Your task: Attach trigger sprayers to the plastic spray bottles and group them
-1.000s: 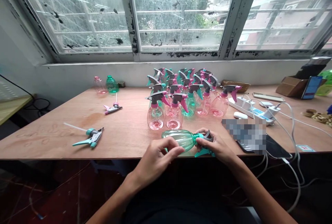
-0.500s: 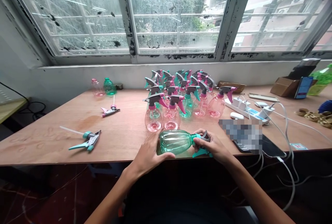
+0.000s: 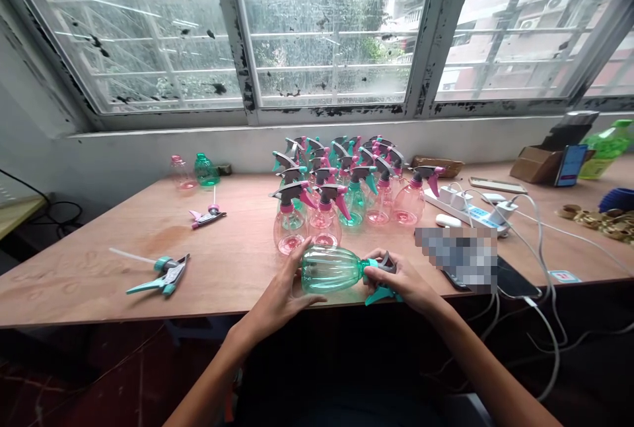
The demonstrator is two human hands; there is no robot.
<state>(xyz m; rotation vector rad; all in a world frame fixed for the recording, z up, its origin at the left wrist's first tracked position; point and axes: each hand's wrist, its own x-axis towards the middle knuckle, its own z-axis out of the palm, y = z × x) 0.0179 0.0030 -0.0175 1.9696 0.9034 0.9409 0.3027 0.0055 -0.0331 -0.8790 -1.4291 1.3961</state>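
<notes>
A clear green spray bottle (image 3: 331,270) lies sideways between my hands at the table's front edge, its neck pointing right. My left hand (image 3: 287,288) cups the base end, thumb along the lower side. Fingers of my right hand (image 3: 396,278) close round the teal collar and the grey-and-teal spray head at the neck. Just behind stand several pink and green spray bottles with heads fitted, the nearest being a pink one (image 3: 290,226). To the left lie a loose teal-and-grey spray head (image 3: 168,275) with its tube and a loose pink-and-grey spray head (image 3: 208,217).
A headless pink bottle (image 3: 183,175) and a headless green bottle (image 3: 205,171) stand at the back left. On the right are a white power strip (image 3: 465,211) with cables, a dark phone (image 3: 515,277), a cardboard box (image 3: 533,164) and a large green bottle (image 3: 607,150).
The view has shifted slightly. Both hands still hold the green spray bottle in nearly the same place, and the right-hand fingers have moved a little around the collar.
</notes>
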